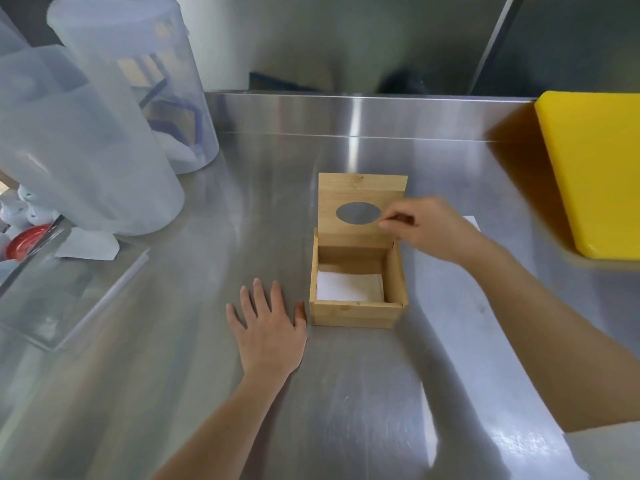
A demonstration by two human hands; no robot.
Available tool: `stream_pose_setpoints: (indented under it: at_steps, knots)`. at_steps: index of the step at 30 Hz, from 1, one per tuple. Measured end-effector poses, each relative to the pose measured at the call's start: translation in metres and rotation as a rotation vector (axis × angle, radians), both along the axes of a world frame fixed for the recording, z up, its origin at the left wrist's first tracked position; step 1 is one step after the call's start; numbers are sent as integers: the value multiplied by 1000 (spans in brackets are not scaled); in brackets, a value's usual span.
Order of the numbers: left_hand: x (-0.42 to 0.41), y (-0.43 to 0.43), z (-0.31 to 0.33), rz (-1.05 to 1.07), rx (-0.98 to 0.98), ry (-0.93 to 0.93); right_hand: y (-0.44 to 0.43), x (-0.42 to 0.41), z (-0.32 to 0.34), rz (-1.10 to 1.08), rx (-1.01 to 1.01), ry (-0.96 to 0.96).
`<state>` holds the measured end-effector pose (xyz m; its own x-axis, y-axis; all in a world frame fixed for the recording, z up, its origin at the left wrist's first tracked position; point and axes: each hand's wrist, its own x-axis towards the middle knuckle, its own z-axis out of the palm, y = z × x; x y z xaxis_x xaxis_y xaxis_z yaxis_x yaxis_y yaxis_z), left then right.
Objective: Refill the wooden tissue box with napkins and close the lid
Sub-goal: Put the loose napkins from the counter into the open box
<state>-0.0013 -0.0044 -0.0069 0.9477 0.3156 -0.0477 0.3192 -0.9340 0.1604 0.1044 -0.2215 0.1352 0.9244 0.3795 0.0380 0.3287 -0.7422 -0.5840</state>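
The wooden tissue box (356,311) stands on the steel counter, its hinged lid (360,194) raised upright at the back, showing an oval hole. White napkins (348,287) lie flat in the bottom of the box. My right hand (436,230) reaches in from the right, its fingertips pinched at the edge of the lid's oval hole. My left hand (266,327) lies flat on the counter with fingers spread, its thumb touching the box's front left corner. A white sheet (472,221) shows partly behind my right hand.
Tall translucent plastic containers (114,126) crowd the left side, with a clear acrylic tray (69,292) in front of them. A yellow cutting board (595,168) lies at the right. A steel backsplash (346,112) bounds the counter behind.
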Motion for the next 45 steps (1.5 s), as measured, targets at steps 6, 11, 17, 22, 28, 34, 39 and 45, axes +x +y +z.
stream_pose_setpoints:
  at_steps: [6, 11, 17, 22, 28, 34, 39, 45]
  knots:
    - [0, 0, -1, 6, -28, 31, -52, 24, -31, -281, 185, 116]
    - [1, -1, 1, 13, -23, 0, -85, 58, -76, -356, -144, 101]
    - [0, -1, 1, 15, -13, 13, -103, 82, -90, -261, -496, 164]
    - [0, -1, 2, 10, -4, 28, -110, 101, -86, -240, -581, 233]
    - [0, -2, 1, 22, 3, 19, -112, 108, -79, -230, -697, 310]
    - [0, -2, 2, 17, -11, 9, -114, 102, -78, -267, -572, 187]
    - [0, -2, 2, 19, -18, -5, -112, 85, -60, -261, -564, 42]
    - [0, -1, 1, 15, -17, -4, -94, 47, 1, -142, -323, 162]
